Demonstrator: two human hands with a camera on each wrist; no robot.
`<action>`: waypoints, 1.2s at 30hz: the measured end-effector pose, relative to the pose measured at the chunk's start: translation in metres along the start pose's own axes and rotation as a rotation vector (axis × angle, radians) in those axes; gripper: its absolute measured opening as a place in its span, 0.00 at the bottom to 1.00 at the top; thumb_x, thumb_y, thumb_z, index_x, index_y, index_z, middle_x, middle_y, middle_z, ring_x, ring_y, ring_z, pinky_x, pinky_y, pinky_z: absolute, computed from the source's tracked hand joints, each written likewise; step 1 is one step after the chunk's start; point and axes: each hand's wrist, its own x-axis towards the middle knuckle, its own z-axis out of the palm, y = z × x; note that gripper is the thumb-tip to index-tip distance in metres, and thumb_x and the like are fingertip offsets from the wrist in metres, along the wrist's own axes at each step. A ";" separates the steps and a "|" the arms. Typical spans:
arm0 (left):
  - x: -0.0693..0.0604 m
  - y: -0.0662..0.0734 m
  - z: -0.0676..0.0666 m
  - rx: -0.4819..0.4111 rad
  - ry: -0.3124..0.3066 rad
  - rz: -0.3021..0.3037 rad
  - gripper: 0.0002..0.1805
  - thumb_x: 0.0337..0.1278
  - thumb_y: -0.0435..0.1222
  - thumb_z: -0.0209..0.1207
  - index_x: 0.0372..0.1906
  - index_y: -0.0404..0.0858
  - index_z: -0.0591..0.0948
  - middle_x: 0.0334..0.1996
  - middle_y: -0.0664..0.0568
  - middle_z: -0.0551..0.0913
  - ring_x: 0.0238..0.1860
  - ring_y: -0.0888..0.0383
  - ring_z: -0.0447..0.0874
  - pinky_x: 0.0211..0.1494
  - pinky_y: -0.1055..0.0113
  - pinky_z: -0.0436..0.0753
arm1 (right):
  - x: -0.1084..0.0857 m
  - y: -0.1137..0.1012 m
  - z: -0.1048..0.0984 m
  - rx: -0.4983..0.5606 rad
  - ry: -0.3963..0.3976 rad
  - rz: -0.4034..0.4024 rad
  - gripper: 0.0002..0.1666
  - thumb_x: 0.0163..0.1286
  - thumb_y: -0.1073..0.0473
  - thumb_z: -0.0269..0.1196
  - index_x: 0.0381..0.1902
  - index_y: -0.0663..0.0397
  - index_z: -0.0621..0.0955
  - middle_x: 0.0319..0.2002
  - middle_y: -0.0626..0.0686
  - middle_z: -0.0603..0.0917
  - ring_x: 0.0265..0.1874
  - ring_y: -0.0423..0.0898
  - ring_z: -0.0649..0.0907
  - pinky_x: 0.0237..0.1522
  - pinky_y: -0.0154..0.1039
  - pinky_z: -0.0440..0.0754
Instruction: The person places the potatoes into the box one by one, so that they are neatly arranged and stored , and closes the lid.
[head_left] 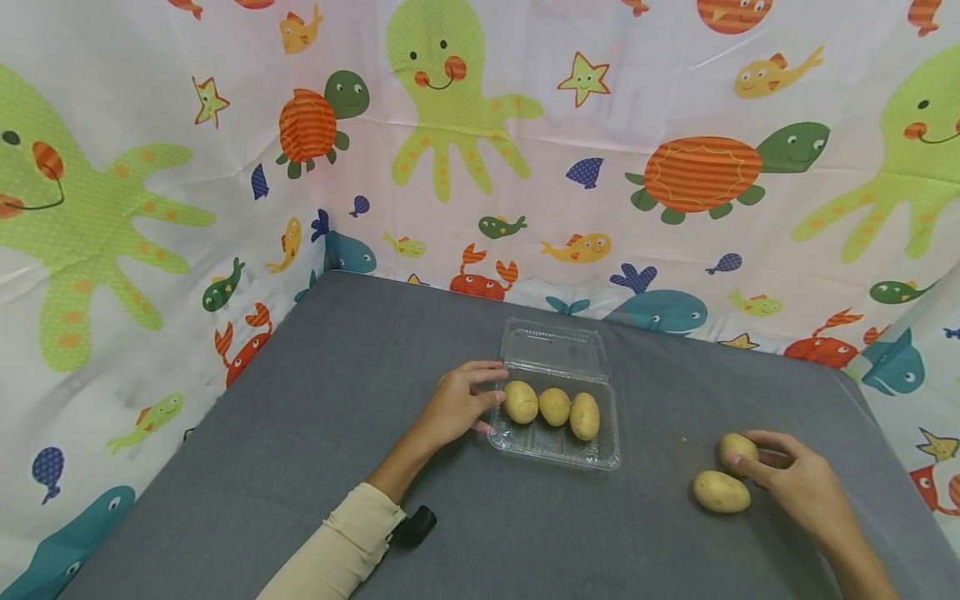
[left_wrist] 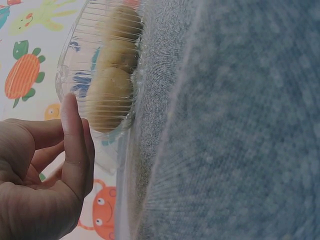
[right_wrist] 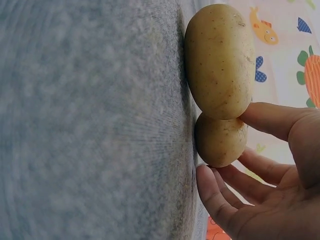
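Observation:
A clear plastic clamshell container [head_left: 555,454] stands with its lid [head_left: 555,348] folded back. Three potatoes [head_left: 555,407] lie side by side in its base. At the container's left side, my left hand [head_left: 459,403] touches the rim with loosely bent fingers; the left wrist view shows one fingertip [left_wrist: 71,102] against the clear wall. Over to the right, my right hand [head_left: 798,479] holds a potato [head_left: 737,452] between thumb and fingers, low at the table. Another potato [head_left: 722,492] lies just in front of it, partly covering the held one in the right wrist view.
Grey cloth covers the table [head_left: 337,375]. A white curtain [head_left: 480,225] printed with sea animals rises along the back and both sides. A black strap piece [head_left: 414,527] sits by the left sleeve [head_left: 337,542].

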 end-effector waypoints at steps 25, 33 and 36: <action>0.000 0.002 0.000 -0.019 -0.003 -0.005 0.21 0.71 0.28 0.65 0.66 0.33 0.83 0.74 0.47 0.75 0.42 0.56 0.87 0.29 0.61 0.93 | -0.001 0.002 -0.002 -0.005 0.005 0.007 0.52 0.66 0.28 0.71 0.70 0.64 0.77 0.69 0.74 0.74 0.63 0.72 0.78 0.47 0.56 0.84; 0.000 0.002 0.000 -0.014 -0.006 0.000 0.21 0.72 0.28 0.65 0.67 0.33 0.83 0.74 0.46 0.74 0.42 0.56 0.87 0.29 0.62 0.93 | -0.004 0.007 -0.002 -0.003 0.015 -0.034 0.50 0.67 0.30 0.72 0.70 0.64 0.77 0.71 0.75 0.73 0.65 0.75 0.77 0.50 0.62 0.83; 0.000 0.002 0.000 -0.015 -0.007 -0.001 0.21 0.72 0.28 0.65 0.67 0.33 0.83 0.74 0.46 0.74 0.43 0.56 0.87 0.29 0.62 0.93 | -0.003 0.008 -0.004 -0.011 0.002 -0.021 0.52 0.66 0.30 0.72 0.71 0.64 0.77 0.72 0.75 0.72 0.66 0.75 0.76 0.51 0.64 0.83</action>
